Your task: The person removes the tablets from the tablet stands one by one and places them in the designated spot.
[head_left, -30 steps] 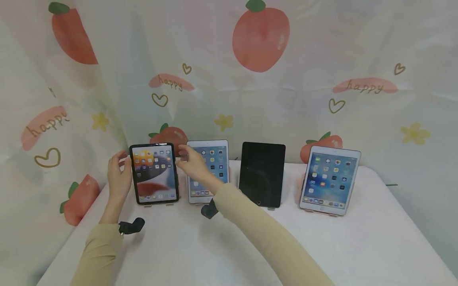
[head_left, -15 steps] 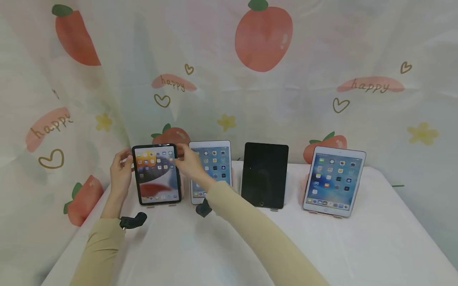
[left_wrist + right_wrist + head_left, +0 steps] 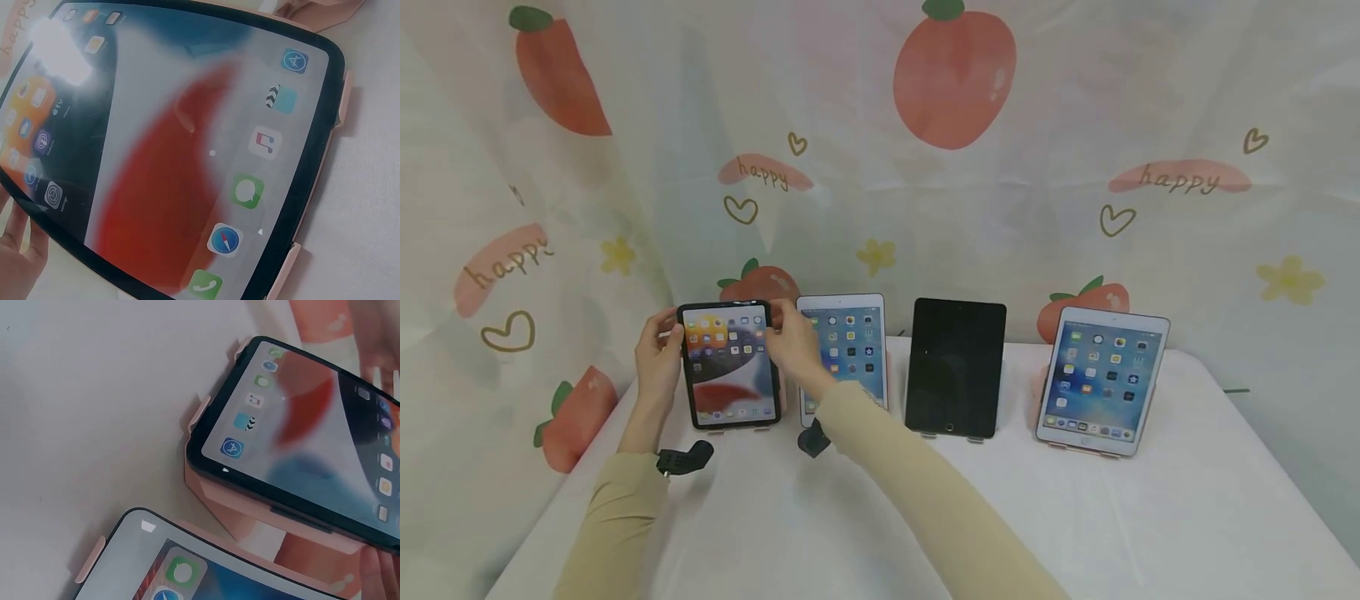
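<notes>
A black-framed tablet (image 3: pixel 732 367) with a lit home screen leans upright on a pink stand (image 3: pixel 212 503), whose small lips catch its lower edge. At its upper left side my left hand (image 3: pixel 657 358) grips it, thumb along the edge and fingers partly behind. My right hand (image 3: pixel 795 343) holds the upper right side, overlapping the neighbouring white tablet (image 3: pixel 852 358) in the head view. Fingertips of the left hand (image 3: pixel 25 250) show by the tablet's edge in the left wrist view. In the right wrist view, fingers (image 3: pixel 375 578) meet its side at the lower right corner.
A dark-screened tablet (image 3: pixel 956 367) and another white tablet (image 3: pixel 1102 379) with a lit screen stand further right, propped on stands. All stand on a white-covered table (image 3: pixel 865 517). A fruit-patterned curtain (image 3: pixel 820 83) hangs close behind them.
Both hands have closed in on the black-framed tablet's sides and now hold it. The right hand and forearm came leftward; the view shifted slightly, and the tablets stay in their row.
</notes>
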